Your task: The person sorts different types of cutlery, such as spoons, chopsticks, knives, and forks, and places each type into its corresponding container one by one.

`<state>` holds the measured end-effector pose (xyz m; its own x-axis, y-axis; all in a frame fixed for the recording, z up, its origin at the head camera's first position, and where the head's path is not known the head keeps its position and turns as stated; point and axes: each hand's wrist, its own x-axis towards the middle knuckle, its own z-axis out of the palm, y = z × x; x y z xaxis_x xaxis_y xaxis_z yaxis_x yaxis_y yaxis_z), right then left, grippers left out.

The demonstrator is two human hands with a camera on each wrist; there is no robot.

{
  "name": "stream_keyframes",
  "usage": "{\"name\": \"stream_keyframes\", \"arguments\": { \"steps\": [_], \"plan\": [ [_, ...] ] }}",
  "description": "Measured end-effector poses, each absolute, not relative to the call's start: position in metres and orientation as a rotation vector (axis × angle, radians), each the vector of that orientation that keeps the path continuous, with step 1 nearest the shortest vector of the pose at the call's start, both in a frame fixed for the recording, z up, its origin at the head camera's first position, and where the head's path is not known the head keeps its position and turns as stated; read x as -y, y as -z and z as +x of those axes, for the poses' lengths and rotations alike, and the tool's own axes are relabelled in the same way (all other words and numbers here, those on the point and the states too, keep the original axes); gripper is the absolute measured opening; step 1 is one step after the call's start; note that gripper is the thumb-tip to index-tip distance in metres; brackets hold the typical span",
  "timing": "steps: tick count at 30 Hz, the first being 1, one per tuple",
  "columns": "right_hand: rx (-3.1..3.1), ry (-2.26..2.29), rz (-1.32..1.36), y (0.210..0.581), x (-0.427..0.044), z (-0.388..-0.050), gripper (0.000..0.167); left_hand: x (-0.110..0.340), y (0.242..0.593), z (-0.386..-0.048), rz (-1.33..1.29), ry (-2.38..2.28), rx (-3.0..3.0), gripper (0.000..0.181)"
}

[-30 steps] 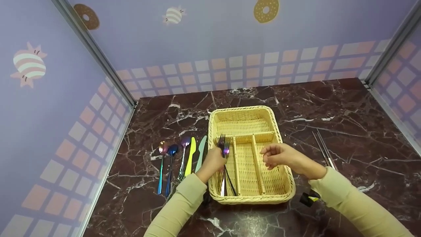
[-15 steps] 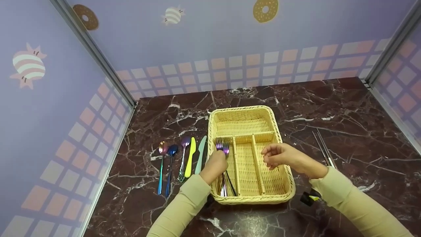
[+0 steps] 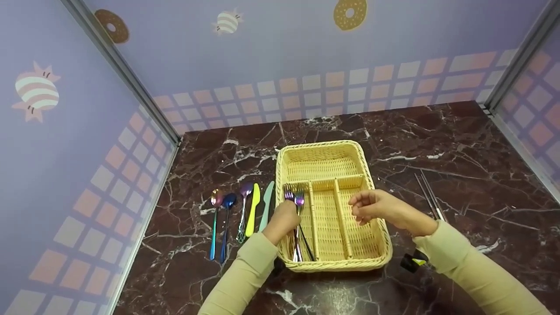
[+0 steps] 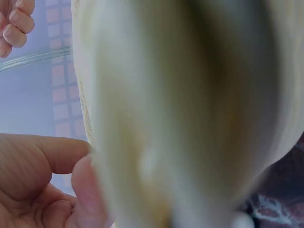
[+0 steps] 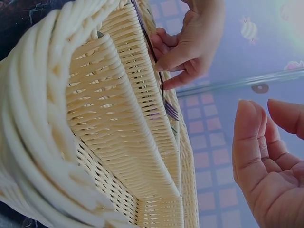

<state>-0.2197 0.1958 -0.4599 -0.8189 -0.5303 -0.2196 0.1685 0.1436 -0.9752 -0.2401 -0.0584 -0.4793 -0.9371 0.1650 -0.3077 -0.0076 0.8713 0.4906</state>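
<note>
Marble table (image 3: 415, 135) stretches from the wicker basket (image 3: 327, 214)'s twelve-o'clock rim to the wall (image 3: 284, 48). Left hand (image 3: 284, 218) pinches a slim purple-headed fork (image 3: 289, 194), tines toward twelve, in the eight-o'clock compartment; right hand (image 3: 380, 208), loosely curled at three, grasps nothing. Since one second ago, the fork's head has shifted toward nine.
</note>
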Motion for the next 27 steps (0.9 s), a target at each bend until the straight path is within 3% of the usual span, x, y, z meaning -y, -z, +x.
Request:
{"name": "stream_keyframes", "arguments": {
  "steps": [13, 18, 27],
  "plan": [
    [-1.882, 1.734, -0.347, 0.458, -0.195, -0.220, 0.016, 0.073, 0.481, -0.250, -0.055, -1.036, -2.424, 0.010],
    [-1.870, 1.744, -0.354, 0.458, -0.197, -0.220, 0.015, 0.071, 0.479, -0.247, -0.091, -1.195, -2.366, 0.029],
    [-1.866, 1.771, -0.334, 0.458, -0.202, -0.218, 0.014, 0.063, 0.470, -0.250, 0.159, -1.035, -2.668, 0.028]
  ]
}}
